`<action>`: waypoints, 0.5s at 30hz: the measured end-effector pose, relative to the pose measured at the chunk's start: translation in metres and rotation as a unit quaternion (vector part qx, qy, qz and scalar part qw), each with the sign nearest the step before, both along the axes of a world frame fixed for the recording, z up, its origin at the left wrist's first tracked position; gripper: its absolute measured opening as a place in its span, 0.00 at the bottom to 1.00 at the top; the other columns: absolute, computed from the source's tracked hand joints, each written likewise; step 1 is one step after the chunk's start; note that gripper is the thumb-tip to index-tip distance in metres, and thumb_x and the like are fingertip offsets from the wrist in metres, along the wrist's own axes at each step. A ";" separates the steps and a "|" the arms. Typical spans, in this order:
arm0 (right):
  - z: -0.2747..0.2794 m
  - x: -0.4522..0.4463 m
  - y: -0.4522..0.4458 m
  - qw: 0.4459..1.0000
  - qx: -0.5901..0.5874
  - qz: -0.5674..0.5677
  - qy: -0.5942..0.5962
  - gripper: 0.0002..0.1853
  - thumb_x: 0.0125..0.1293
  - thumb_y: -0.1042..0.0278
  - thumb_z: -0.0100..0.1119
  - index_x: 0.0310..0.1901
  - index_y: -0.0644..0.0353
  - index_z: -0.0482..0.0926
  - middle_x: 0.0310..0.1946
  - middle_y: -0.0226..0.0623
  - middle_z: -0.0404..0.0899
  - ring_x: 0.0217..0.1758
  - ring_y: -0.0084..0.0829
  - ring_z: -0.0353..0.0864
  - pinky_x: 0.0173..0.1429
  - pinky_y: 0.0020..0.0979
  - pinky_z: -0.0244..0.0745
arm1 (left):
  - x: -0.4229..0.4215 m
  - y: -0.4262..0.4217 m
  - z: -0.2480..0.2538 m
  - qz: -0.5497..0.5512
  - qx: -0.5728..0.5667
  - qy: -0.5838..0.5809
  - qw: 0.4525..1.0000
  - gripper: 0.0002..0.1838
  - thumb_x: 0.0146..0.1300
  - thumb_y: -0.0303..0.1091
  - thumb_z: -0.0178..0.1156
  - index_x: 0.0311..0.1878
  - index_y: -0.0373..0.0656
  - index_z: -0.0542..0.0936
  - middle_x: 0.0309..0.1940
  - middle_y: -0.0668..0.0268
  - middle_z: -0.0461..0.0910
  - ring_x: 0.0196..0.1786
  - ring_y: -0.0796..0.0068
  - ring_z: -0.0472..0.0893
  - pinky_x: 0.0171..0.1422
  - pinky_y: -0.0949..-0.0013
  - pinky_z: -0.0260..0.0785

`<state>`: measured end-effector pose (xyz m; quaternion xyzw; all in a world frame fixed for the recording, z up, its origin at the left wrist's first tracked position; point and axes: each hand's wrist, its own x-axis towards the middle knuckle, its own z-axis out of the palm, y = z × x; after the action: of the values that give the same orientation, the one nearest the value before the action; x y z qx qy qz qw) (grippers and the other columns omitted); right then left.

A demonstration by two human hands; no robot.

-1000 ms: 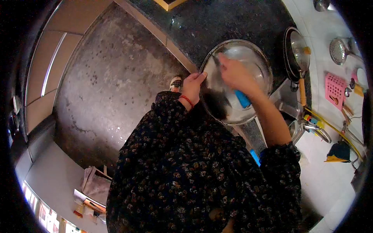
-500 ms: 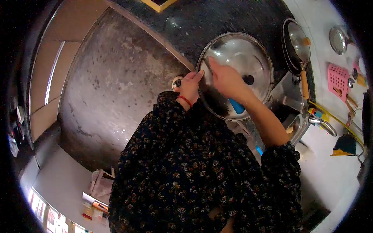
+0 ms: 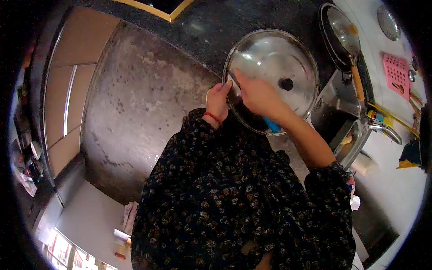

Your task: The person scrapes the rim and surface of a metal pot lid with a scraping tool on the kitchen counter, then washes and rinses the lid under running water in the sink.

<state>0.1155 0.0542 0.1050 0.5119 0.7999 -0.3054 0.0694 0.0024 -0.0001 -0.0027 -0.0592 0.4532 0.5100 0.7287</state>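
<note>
A large round metal lid (image 3: 279, 58) with a black knob (image 3: 285, 84) lies at the counter's edge, in front of my body. My left hand (image 3: 218, 101), with a red bracelet at the wrist, pinches the lid's left rim, thumb on top. Over the lid's left part, my right hand (image 3: 262, 96) is closed round a tool with a blue handle (image 3: 272, 125). The tool's narrow dark front part shows by the extended index finger, close to my left thumb. What the tool is I cannot make out fully.
Right of the lid is a metal sink (image 3: 344, 96) with a faucet (image 3: 385, 131). A pan with a wooden handle (image 3: 357, 82) leans at the wall. A pink perforated basket (image 3: 396, 75) and a skimmer (image 3: 388, 22) hang there. A gold-edged black panel (image 3: 168, 10) sits at the top.
My right hand with the blue-handled tool has moved left across the lid toward my left hand, uncovering the black knob. My left hand still holds the rim. The view has shifted.
</note>
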 end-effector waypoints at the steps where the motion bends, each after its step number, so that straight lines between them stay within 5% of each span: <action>1: 0.000 0.003 0.003 1.000 0.013 0.002 0.009 0.24 0.59 0.71 0.44 0.59 0.61 0.61 0.27 0.55 0.75 0.31 0.50 0.76 0.36 0.46 0.70 | -0.001 0.000 0.004 0.001 0.001 -0.003 1.000 0.05 0.59 0.31 0.58 0.32 0.40 0.75 0.28 0.71 0.75 0.30 0.81 0.73 0.35 0.76 0.64; 6: 0.008 -0.002 0.030 0.997 -0.015 -0.079 0.001 0.26 0.57 0.72 0.44 0.60 0.61 0.60 0.30 0.54 0.76 0.33 0.50 0.76 0.36 0.47 0.69 | -0.002 0.003 0.024 0.013 -0.032 0.013 0.999 0.06 0.60 0.31 0.57 0.35 0.38 0.75 0.30 0.69 0.76 0.32 0.79 0.74 0.37 0.75 0.66; 15: 0.013 0.000 0.008 0.997 -0.072 0.019 -0.024 0.27 0.56 0.72 0.44 0.60 0.63 0.59 0.31 0.52 0.76 0.35 0.50 0.76 0.39 0.47 0.69 | -0.004 0.000 0.013 -0.020 0.011 -0.022 0.999 0.06 0.62 0.32 0.55 0.35 0.40 0.75 0.30 0.69 0.77 0.33 0.77 0.75 0.38 0.73 0.67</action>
<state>0.1152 0.0626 0.1179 0.4972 0.7838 -0.3484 0.1306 -0.0016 -0.0005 0.0105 -0.0533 0.4327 0.4984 0.7494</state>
